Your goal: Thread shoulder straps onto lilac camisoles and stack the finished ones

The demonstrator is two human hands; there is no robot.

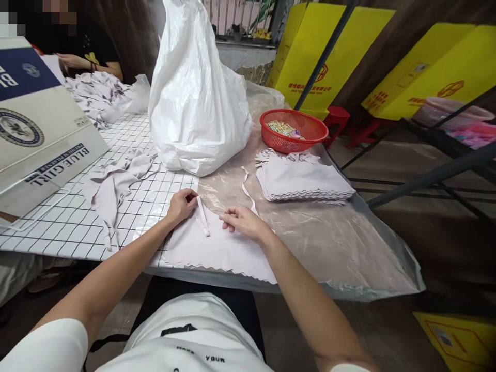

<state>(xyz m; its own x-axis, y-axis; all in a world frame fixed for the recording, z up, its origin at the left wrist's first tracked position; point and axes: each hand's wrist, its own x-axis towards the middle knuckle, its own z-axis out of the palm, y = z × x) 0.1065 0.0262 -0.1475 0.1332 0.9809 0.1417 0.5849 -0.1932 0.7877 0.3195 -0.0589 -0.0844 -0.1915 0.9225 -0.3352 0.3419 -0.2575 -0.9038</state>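
A pale lilac camisole point(228, 253) with thin straps and a wavy hem lies flat at the table's front edge. My left hand point(181, 206) pinches it at the upper left corner, beside a folded strap point(203, 216). Over the upper right part of the cloth is my right hand point(244, 222), fingers loosely curled and slightly apart, with nothing visible in them. Whether its fingertips touch the fabric I cannot tell. Another strap point(248, 191) trails up beyond this hand. To the right sits a neat stack of similar camisoles point(306, 178).
A big white plastic bag point(197, 98) stands behind my hands, with a red basket point(294, 132) of small items right of it. Loose lilac garments point(112, 186) and a cardboard box point(42, 129) occupy the left. Another person's hand point(73, 62) is at far left. Metal bars point(434, 178) cross the right side.
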